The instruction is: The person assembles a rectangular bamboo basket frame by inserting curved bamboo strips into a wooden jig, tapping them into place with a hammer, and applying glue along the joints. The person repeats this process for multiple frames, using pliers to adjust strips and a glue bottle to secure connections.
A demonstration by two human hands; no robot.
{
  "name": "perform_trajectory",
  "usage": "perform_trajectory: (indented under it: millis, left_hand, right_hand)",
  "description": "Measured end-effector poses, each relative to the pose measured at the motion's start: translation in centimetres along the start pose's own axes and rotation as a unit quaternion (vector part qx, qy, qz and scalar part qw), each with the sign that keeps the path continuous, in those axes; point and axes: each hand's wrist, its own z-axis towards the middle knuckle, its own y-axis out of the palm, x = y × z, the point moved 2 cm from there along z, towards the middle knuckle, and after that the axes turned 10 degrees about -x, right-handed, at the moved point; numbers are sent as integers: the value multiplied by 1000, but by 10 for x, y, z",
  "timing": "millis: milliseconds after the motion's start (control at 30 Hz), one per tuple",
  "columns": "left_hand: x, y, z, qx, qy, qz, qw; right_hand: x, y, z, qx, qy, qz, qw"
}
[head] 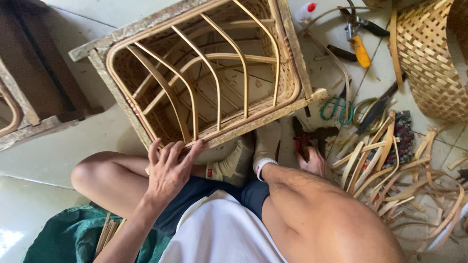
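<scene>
While the person sits cross-legged on the pale floor [58,156], the left hand [168,170] lies flat, fingers spread, on the near rim of the rectangular woven rattan frame [204,73] before the knees. The right hand [312,160] closes around red-handled pliers [302,141] beside scattered cane strips [390,180].

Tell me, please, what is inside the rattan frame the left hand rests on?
Inside the rattan frame only curved cane ribs and the floor show. The left hand covers part of the near edge.
</scene>
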Motion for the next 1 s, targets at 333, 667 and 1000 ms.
perform_trajectory:
  millis: [333, 667, 1000]
  left_hand:
    - [6, -20, 5, -57, -29, 13, 998]
    - [-7, -2, 2, -19, 6, 50, 999]
    - [-27, -12, 4, -33, 46, 76, 995]
  right_hand:
    - [-8, -54, 4, 54, -87, 67, 993]
    - [25, -114, 43, 150, -21, 122, 981]
    - [48, -33, 15, 23, 49, 27, 998]
